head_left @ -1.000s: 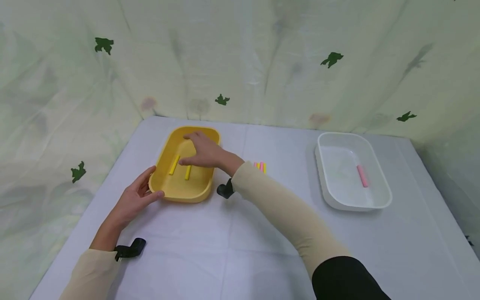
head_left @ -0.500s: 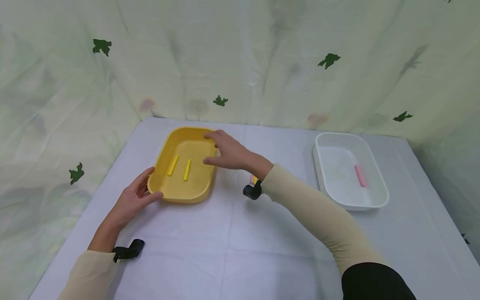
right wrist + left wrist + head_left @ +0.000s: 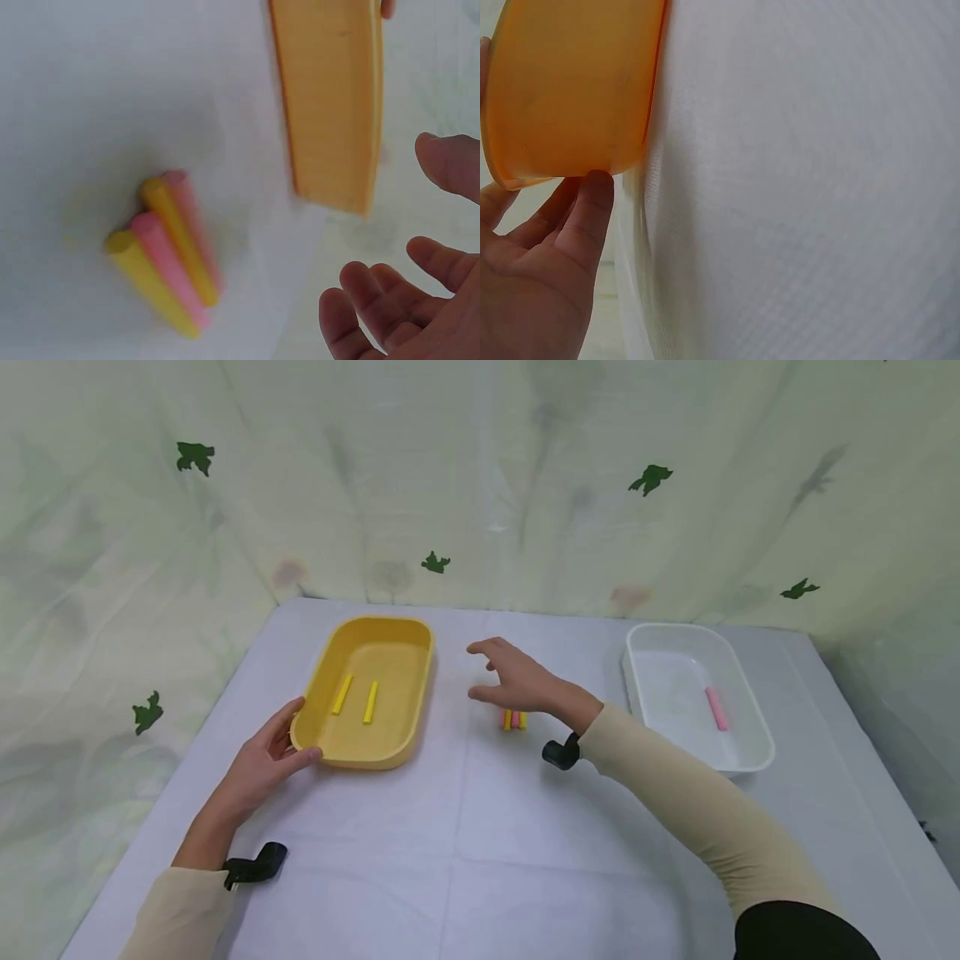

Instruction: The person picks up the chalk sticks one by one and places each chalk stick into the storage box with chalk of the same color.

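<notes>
At the near left corner of the yellow tray (image 3: 393, 710), my left hand (image 3: 255, 772) grips the rim with thumb and fingertips. Two yellow chalk sticks lie inside, one on the left (image 3: 342, 694) and another beside it (image 3: 371, 702). My right hand (image 3: 525, 681) hovers above the table between the trays, fingers spread and holding nothing. Below it is a row of pink and yellow chalk sticks, partly covered by the hand in the head view. The right wrist view shows the row whole, with a pink chalk stick (image 3: 166, 255) among yellow ones.
A white tray (image 3: 671, 706) stands on the right with one pink chalk stick (image 3: 717, 708) in it. White cloth (image 3: 465, 860) covers the table. A pale curtain with green leaf shapes hangs behind. Black wrist cameras (image 3: 258, 863) stick out from both arms.
My right hand has moved from over the yellow tray to the right, above the chalk row, uncovering the two yellow sticks. My left hand stays at the tray's corner.
</notes>
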Demonstrator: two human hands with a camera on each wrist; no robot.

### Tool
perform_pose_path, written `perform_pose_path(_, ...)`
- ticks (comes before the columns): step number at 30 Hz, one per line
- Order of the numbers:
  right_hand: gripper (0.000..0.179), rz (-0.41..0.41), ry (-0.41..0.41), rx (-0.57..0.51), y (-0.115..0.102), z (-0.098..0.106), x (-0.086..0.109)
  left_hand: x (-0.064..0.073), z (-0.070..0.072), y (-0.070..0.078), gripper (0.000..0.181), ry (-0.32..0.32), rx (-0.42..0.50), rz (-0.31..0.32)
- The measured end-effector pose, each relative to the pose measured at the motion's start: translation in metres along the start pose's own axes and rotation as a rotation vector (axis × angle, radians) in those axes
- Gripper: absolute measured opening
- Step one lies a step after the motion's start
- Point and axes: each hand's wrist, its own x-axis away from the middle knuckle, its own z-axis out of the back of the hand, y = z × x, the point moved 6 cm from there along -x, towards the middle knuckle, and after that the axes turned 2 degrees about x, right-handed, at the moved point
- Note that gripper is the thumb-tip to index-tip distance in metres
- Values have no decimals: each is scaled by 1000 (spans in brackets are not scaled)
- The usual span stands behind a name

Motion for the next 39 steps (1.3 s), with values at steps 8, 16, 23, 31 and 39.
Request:
perform_pose_path(8, 68, -38, 11, 28, 44, 3, 9, 0, 0, -2, 94, 1, 16, -12)
perform_pose_path(16, 69, -116, 2, 93, 75, 10, 25, 0, 1, -2, 94, 11, 19, -15)
perform_pose_path(23, 71, -140, -43, 96, 86, 1, 28, 1, 1, 0, 94, 9, 32, -18)
perform_pose_path(31, 73, -94, -36, 171, 83, -8, 25, 1, 1, 2, 93, 10, 36, -21)
perform_pose_path(39, 84, -99, -43, 298, 82, -13, 22, 2, 0, 3, 94, 12, 18, -18)
